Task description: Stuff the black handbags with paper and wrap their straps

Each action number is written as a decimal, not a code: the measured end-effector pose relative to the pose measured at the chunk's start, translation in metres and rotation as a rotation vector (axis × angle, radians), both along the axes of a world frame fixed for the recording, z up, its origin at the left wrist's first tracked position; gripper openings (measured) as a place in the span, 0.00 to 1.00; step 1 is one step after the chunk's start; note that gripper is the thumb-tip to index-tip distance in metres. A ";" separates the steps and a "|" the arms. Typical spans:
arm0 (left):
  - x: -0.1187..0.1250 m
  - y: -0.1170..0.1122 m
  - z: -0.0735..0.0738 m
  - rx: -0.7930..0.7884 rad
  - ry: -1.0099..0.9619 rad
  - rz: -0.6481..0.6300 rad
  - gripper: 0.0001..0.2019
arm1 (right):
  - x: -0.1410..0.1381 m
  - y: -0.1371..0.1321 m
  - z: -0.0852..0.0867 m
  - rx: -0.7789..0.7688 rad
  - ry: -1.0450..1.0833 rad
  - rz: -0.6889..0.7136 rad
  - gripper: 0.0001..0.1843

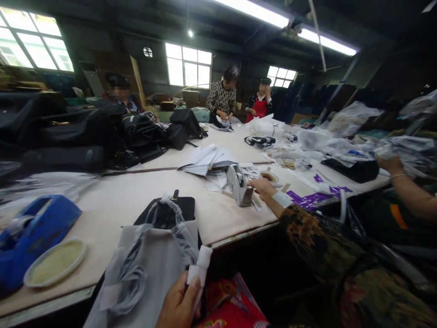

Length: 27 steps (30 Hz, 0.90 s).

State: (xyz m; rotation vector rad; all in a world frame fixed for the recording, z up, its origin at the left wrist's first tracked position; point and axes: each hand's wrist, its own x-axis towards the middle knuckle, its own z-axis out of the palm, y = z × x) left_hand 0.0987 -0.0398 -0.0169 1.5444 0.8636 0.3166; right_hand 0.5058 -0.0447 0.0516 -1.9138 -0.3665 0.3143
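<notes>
My left hand [178,304] is at the bottom edge, thumb and fingers pinched on a white folded strip [200,266]. The strip lies at the edge of a grey cloth bag [157,269] wrapped in crumpled clear plastic [177,228]. A black bag [167,210] lies under the plastic on the table. My right hand [262,187], in a dark floral sleeve with a white cuff, reaches out to a grey tape dispenser [238,184]. Its fingers are closed at the dispenser's front, and what they pinch is too small to name.
A blue tape dispenser [32,234] and a white-rimmed dish [56,263] sit at left. Black bags [102,132] are piled at the back left, and white papers [206,160] lie mid-table. Another person's arm [408,187] is at right among plastic wrap. Three people stand beyond the table.
</notes>
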 end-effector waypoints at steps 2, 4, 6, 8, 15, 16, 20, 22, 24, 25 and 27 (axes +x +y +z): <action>0.000 0.000 -0.002 -0.004 0.001 0.003 0.29 | -0.008 -0.015 -0.002 0.019 -0.006 -0.001 0.08; 0.001 0.000 -0.004 -0.010 0.013 0.005 0.30 | -0.021 -0.030 -0.008 0.032 0.007 0.003 0.07; 0.002 0.001 -0.005 -0.010 0.025 0.002 0.30 | -0.034 -0.041 -0.018 0.034 0.044 0.005 0.07; 0.003 0.003 -0.004 0.004 0.034 -0.010 0.30 | -0.044 -0.044 -0.027 0.021 0.086 0.000 0.09; 0.005 0.000 0.012 0.037 0.042 -0.026 0.21 | -0.040 -0.041 -0.039 -0.122 0.087 0.006 0.16; 0.005 -0.002 0.015 0.041 0.040 -0.023 0.19 | -0.044 -0.044 -0.039 -0.146 0.083 0.031 0.15; 0.004 -0.005 0.021 0.064 0.057 -0.018 0.14 | -0.097 -0.061 -0.025 -0.151 0.091 0.243 0.08; 0.005 -0.004 0.021 0.083 0.063 -0.019 0.13 | -0.139 -0.068 -0.010 -0.126 0.113 0.449 0.10; 0.006 -0.004 0.020 0.133 0.067 -0.014 0.12 | -0.183 -0.072 0.005 -0.077 0.072 0.806 0.10; 0.007 -0.004 0.019 0.169 0.068 -0.015 0.12 | -0.203 -0.072 0.010 -0.070 0.062 0.899 0.11; 0.008 -0.005 0.017 0.251 0.068 -0.019 0.12 | -0.234 -0.069 0.012 -0.118 -0.002 0.971 0.12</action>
